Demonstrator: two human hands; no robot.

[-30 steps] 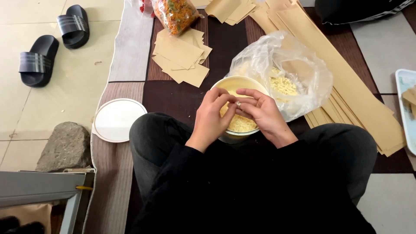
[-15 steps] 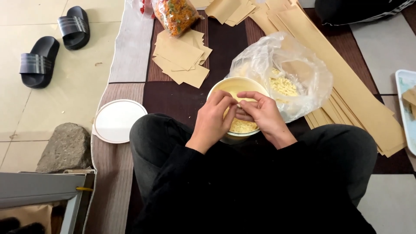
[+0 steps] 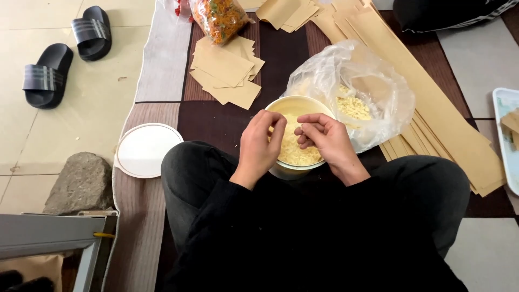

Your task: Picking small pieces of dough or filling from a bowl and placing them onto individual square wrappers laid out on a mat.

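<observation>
The left hand (image 3: 259,143) and right hand (image 3: 324,140) meet over the yellow bowl (image 3: 294,135) in the lap; whether the curled fingers pinch anything cannot be told. A clear plastic bag (image 3: 346,86) touches its far right rim; a white lid (image 3: 146,150) lies left, paper strips (image 3: 432,103) lie right.

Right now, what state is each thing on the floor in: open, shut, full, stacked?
Round tub: open, partly filled with pale yellow bits.
White lid: off, flat on the mat.
Clear plastic bag: open, yellow bits inside.
Left hand: over the tub, fingers curled.
Right hand: over the tub, fingertips pinched.
Brown paper pieces: loosely piled.
Long brown strips: stacked.
Black sandals: unworn, on the tiles.
</observation>
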